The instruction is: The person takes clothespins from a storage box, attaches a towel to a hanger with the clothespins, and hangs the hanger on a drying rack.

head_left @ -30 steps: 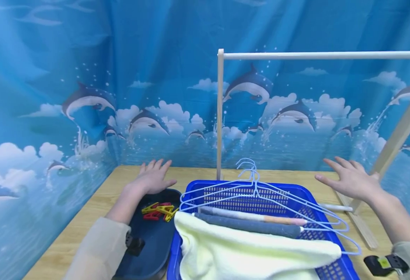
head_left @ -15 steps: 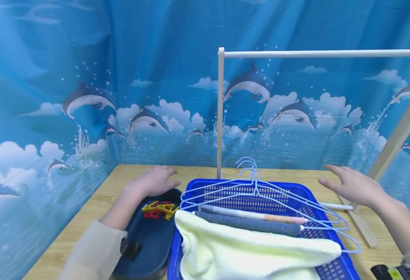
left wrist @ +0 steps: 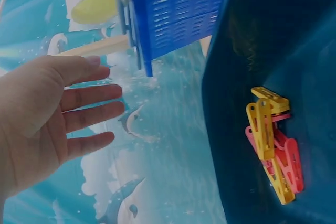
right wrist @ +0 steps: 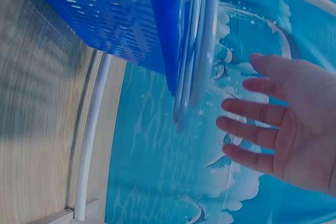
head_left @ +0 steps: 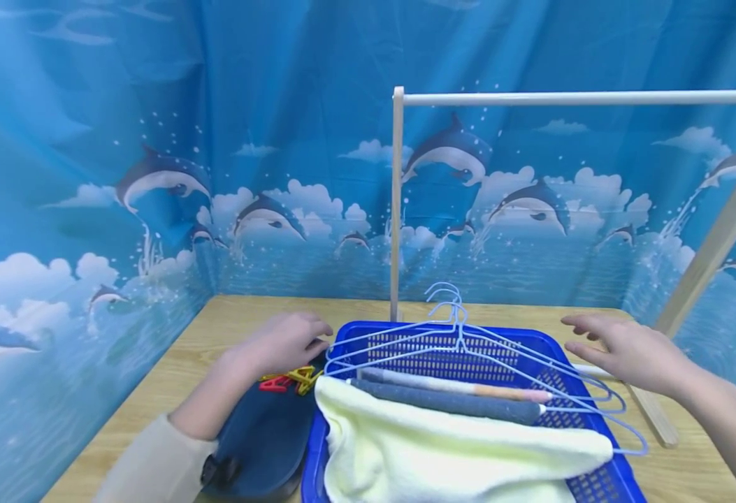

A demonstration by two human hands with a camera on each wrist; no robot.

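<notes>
My left hand (head_left: 282,342) hovers over the far end of a dark tray, fingers loosely bent, holding nothing. Yellow and red clothespins (left wrist: 273,145) lie in the dark tray (head_left: 261,440), partly hidden by that hand in the head view. On the other side my right hand (head_left: 625,349) floats beyond the right edge of a blue basket (head_left: 534,342), its fingers spread and holding nothing. Across the basket rest several light-blue hangers (head_left: 460,342). A pale yellow towel (head_left: 456,447) hangs on the front one, a dark cloth (head_left: 449,404) and a grey-and-pink cloth (head_left: 456,384) behind it.
Behind the basket stands a rack with a white rail (head_left: 581,99) and wooden posts (head_left: 396,209). Its wooden foot (head_left: 653,416) and a lower white bar (right wrist: 94,135) lie right of the basket. A blue dolphin-print curtain (head_left: 317,140) hangs behind the wooden table (head_left: 154,391).
My hands have gone from spread fingers to a looser bend. The left has come nearer the basket and over the clothespins; the right has dropped slightly. Basket, hangers and tray have stayed put.
</notes>
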